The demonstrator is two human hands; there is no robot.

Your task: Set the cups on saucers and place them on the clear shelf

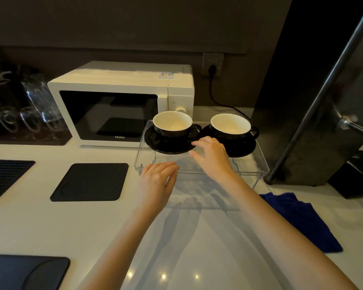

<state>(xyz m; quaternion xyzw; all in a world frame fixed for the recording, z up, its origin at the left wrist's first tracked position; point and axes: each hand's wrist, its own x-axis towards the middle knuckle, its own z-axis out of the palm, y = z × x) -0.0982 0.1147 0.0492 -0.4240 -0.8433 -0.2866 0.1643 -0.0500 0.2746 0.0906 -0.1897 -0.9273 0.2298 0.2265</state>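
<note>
While both hands (157, 181) (212, 155) hover open and empty, two cups (172, 124) (231, 126) sit on two saucers (166, 146) (243, 149) atop one clear shelf (258, 164).

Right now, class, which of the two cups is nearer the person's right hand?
The left cup, beside the microwave. The right hand has its fingertips at that cup's saucer edge; the right cup sits farther off.

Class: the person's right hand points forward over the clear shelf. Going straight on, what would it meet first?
Probably the black saucer under the left black cup: the right hand has its fingertips almost at the rim, though depth is unclear.
</note>
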